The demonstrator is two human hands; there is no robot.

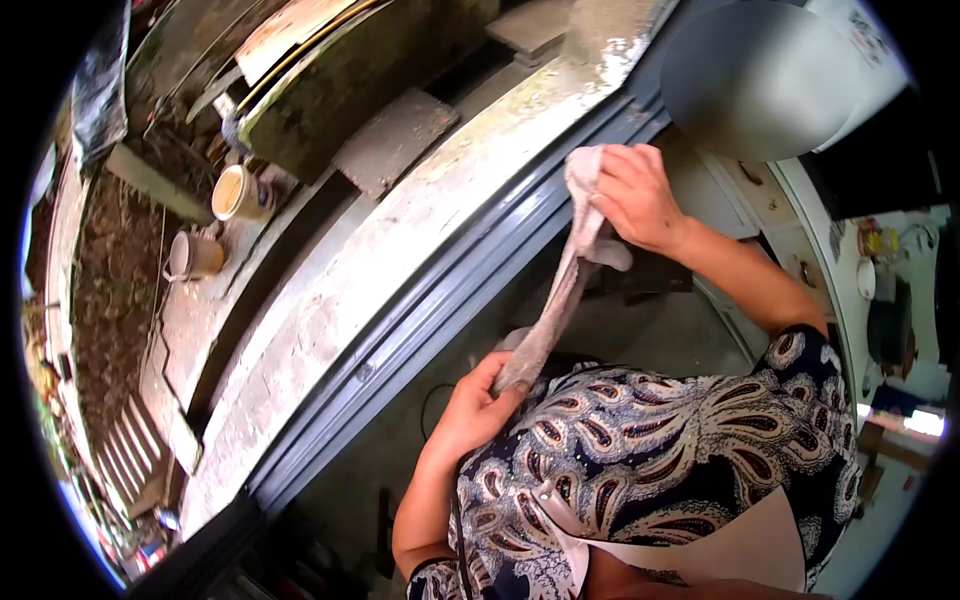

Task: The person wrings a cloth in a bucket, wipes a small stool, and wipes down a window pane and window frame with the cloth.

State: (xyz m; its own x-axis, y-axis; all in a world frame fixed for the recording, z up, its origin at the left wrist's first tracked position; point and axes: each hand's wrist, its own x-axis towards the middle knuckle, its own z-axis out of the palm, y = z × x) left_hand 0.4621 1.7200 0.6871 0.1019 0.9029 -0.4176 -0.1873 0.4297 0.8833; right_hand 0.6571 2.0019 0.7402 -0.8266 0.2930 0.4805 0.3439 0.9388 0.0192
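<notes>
A greyish-white cloth (560,290) is stretched lengthwise between my two hands, narrow and bunched in the middle. My left hand (480,405) grips its lower end, thumb on top, close to my patterned shirt (640,430). Higher up and to the right, my right hand (640,195) pinches the upper end with curled fingers. A pale, rounded flap hangs from the cloth below my right hand. Whether it is a plain rag or a glove, I cannot tell.
Grey metal sill rails (430,290) run diagonally beside a pale concrete ledge (330,310). Outside stand a white bucket (232,193) and a smaller pail (195,256). A blurred round grey object (760,80) fills the upper right, near drawers (765,190).
</notes>
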